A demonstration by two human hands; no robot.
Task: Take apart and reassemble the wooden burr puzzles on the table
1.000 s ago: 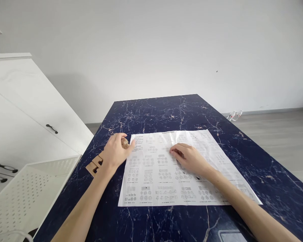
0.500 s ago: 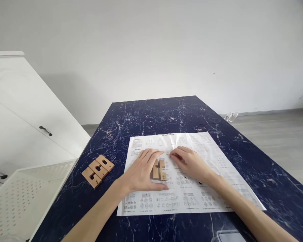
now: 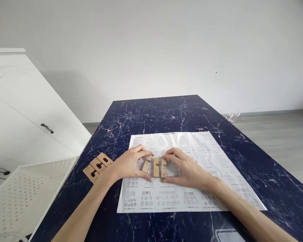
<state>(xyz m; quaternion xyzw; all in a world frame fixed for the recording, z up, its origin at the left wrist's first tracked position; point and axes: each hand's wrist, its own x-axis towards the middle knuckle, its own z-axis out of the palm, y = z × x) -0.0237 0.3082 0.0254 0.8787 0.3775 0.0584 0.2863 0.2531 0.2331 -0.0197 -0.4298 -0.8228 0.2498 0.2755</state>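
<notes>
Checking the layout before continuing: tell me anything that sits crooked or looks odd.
One wooden block under the left hand lies tilted, while the two blocks beside it by the right hand lie straight and parallel. The paper sheet lies flat.

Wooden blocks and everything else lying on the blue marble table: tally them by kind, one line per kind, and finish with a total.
Wooden blocks on the paper sheet, between the left hand and right hand: 3
Wooden blocks beside the sheet, on the table: 3
Printed paper sheet: 1
Total: 7
</notes>
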